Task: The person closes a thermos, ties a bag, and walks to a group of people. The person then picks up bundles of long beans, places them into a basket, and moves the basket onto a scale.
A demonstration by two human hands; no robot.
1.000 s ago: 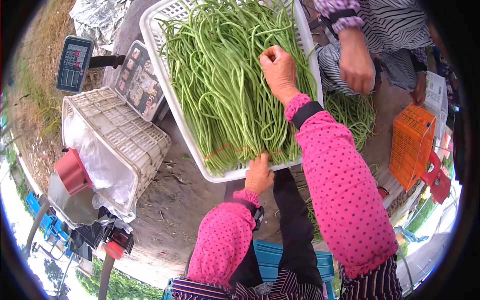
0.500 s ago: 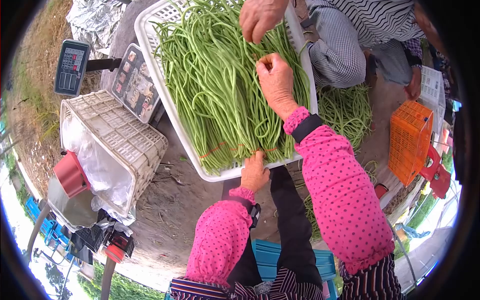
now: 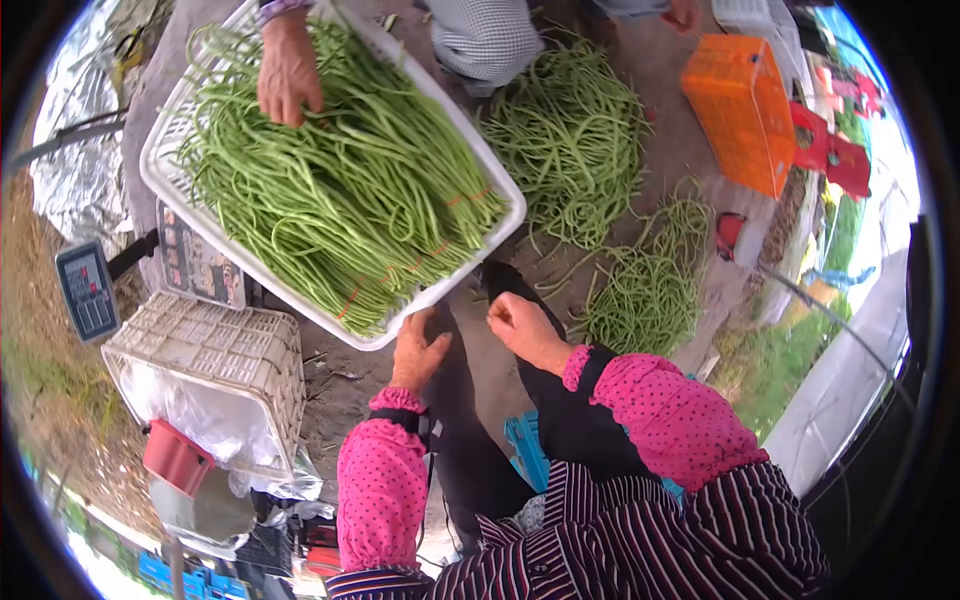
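Observation:
A white crate [image 3: 505, 225] holds long green beans [image 3: 330, 190], tied in bundles with orange-red bands near its lower right edge. My left hand [image 3: 418, 350] is at the crate's near rim, fingertips against or just under it, thumb apart, nothing seen in it. To the right, over my dark trousers, my right hand [image 3: 528, 332] is curled with thumb and forefinger together; whatever it may hold is too small to make out. Another person's hand [image 3: 290, 75] reaches onto the beans from the top.
Loose beans lie in two piles on the ground, one [image 3: 570, 140] beside the crate and one [image 3: 650, 285] nearer me. An orange crate [image 3: 740, 110] stands upper right. At left are a scale display [image 3: 88, 290], a tipped white crate [image 3: 215, 350] and a red bucket [image 3: 178, 457].
The view has shifted, so the crate sits further up and left. My right hand has left the beans and come back near my knees. My left hand remains by the near rim.

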